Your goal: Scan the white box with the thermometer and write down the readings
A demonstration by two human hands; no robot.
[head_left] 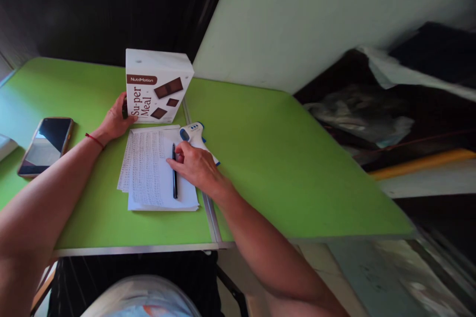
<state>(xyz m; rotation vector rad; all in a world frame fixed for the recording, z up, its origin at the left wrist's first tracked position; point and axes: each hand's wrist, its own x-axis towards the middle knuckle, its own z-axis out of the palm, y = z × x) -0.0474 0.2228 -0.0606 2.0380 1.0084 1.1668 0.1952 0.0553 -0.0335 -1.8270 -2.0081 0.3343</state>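
Note:
My left hand (116,118) grips the lower left edge of a white NutriMotion box (148,93), thumb toward the front and fingers partly hidden by its side. The box stands upright on the green table, printed with brown chocolate pieces. Something dark, too hidden to name, shows beside those fingers. Over a stack of paper (148,173) with dense handwriting, my right hand (197,162) has its thumb and curled fingers at a black pen (175,183), which lies along the top sheet. A white and blue infrared thermometer (192,131) lies partly under my right hand.
On the left of the green table (275,168) lies a smartphone (46,146), with a white object (6,146) cut off by the frame edge. A metal seam crosses the tabletop. At right, a dark shelf holds a crumpled plastic bag (364,114). Walls stand behind.

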